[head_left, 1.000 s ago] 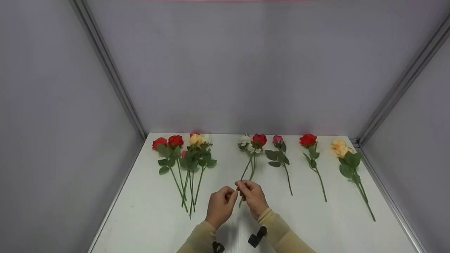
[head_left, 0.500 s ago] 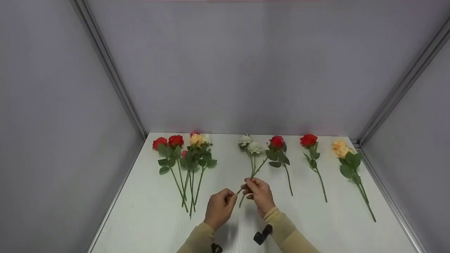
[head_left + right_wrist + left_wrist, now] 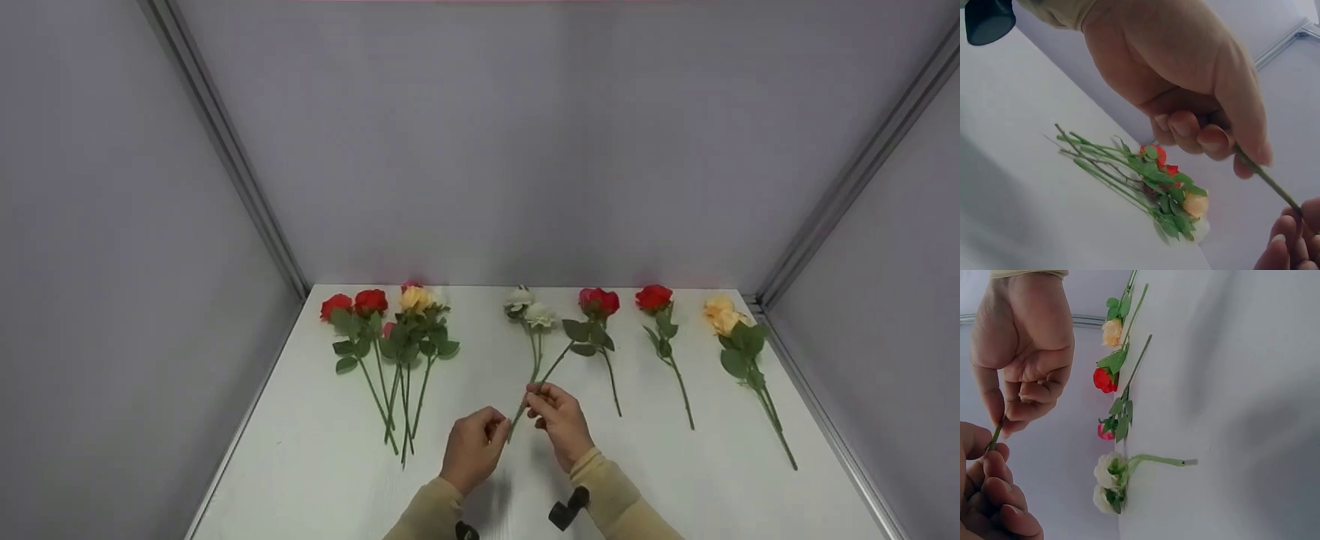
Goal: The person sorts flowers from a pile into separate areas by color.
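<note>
Between both hands slants a rose with a deep red bloom (image 3: pixel 609 303), its bare stem (image 3: pixel 556 364) running down toward me. My right hand (image 3: pixel 561 421) pinches the stem partway along. Nearer the cut end, the fingertips of my left hand (image 3: pixel 474 448) pinch it too, as the right wrist view shows with the left hand (image 3: pixel 1185 73) around the green stem (image 3: pixel 1272 185). Two white roses (image 3: pixel 540 315) lie just behind the hands, their stems passing under the held one. In the head view, the held bloom overlaps a pink rose (image 3: pixel 589 298) lying on the table.
Left on the white table (image 3: pixel 300 465) lies a group of red, yellow, pink and white roses (image 3: pixel 401 345). A red rose (image 3: pixel 655 298) and yellow roses (image 3: pixel 724 315) lie toward the right. Grey panels (image 3: pixel 480 150) enclose the back and sides.
The held rose's bloom has swung right, from beside the white roses to over the pink rose. My right hand has shifted right and slightly down; the left hand stays close to the stem's end.
</note>
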Tool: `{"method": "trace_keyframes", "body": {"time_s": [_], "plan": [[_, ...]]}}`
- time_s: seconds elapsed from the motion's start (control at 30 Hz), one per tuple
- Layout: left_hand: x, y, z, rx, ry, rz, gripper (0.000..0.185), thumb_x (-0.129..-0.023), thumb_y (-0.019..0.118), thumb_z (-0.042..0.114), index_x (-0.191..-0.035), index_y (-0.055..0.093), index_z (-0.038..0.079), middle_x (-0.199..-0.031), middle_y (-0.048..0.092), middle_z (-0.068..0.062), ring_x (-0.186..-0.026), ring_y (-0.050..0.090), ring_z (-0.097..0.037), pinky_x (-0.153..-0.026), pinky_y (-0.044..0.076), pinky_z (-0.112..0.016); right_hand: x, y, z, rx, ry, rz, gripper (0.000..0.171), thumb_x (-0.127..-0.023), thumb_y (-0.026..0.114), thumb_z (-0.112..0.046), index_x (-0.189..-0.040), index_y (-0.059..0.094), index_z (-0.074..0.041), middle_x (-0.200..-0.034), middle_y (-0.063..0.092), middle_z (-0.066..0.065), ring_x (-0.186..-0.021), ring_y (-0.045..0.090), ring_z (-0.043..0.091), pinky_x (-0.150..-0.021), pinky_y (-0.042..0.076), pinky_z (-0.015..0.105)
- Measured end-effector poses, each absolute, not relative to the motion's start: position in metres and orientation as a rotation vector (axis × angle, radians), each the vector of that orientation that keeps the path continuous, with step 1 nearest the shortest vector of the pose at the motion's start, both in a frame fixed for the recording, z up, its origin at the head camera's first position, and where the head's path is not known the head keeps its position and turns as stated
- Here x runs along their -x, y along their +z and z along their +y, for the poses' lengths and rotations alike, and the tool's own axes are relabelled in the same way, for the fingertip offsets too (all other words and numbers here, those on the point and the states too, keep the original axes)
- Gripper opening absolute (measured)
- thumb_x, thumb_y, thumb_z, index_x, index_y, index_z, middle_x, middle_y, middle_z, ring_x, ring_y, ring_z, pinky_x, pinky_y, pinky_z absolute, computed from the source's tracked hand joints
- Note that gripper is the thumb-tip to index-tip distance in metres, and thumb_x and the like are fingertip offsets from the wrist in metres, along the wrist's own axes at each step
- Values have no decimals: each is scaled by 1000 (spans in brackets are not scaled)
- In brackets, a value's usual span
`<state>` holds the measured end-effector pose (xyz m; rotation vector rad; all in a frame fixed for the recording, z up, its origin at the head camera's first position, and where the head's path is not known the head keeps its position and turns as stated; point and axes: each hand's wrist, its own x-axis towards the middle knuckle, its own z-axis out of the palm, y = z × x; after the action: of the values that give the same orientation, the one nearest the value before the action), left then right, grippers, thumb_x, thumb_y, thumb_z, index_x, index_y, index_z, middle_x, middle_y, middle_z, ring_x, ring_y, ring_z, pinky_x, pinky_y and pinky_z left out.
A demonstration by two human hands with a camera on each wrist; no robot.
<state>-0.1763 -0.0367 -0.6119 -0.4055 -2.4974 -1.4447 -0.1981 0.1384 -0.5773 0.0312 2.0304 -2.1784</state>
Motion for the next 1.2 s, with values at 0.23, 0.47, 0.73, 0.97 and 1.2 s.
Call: {"method": "trace_keyframes", "body": {"time_s": [0.23, 0.47, 0.73, 0.97, 1.2], "plan": [[174, -617, -56, 349, -1439, -2544, 11, -94, 63, 20, -83, 64, 17, -65, 49, 13, -57, 43, -2, -52, 38, -22, 210, -610, 186, -119, -2017, 2338, 28, -99, 55, -14, -125, 59, -5, -94, 60, 7, -85, 57, 22, -68, 47, 31], [176, -628, -88, 225, -1391, -2542, 12, -93, 63, 20, -82, 63, 18, -64, 47, 12, -56, 42, -3, -51, 37, -22, 213, -623, 265, -163, -1601, 2815, 30, -100, 53, -15, -126, 61, -3, -113, 64, 13, -92, 58, 21, -74, 48, 26], [181, -641, -138, 37, -1319, -2542, 12, -92, 64, 17, -80, 63, 15, -61, 47, 10, -54, 42, -6, -50, 37, -24, 223, -615, 348, -219, -1212, 3072, 30, -102, 48, -16, -124, 61, 0, -112, 62, 18, -96, 56, 28, -76, 46, 38], [186, -650, -182, -174, -1233, -2553, 12, -92, 63, 16, -80, 63, 12, -64, 49, 5, -57, 44, -11, -54, 37, -27, 232, -617, 390, -305, -1087, 3066, 34, -102, 43, -16, -126, 57, 3, -118, 58, 26, -103, 56, 40, -84, 44, 52], [181, -656, -203, -318, -1266, -2582, 12, -93, 61, 17, -84, 63, 9, -69, 51, 2, -64, 46, -14, -58, 38, -29, 234, -635, 411, -421, -983, 2952, 41, -103, 37, -20, -131, 52, 5, -129, 52, 30, -117, 48, 48, -92, 39, 57]]}}
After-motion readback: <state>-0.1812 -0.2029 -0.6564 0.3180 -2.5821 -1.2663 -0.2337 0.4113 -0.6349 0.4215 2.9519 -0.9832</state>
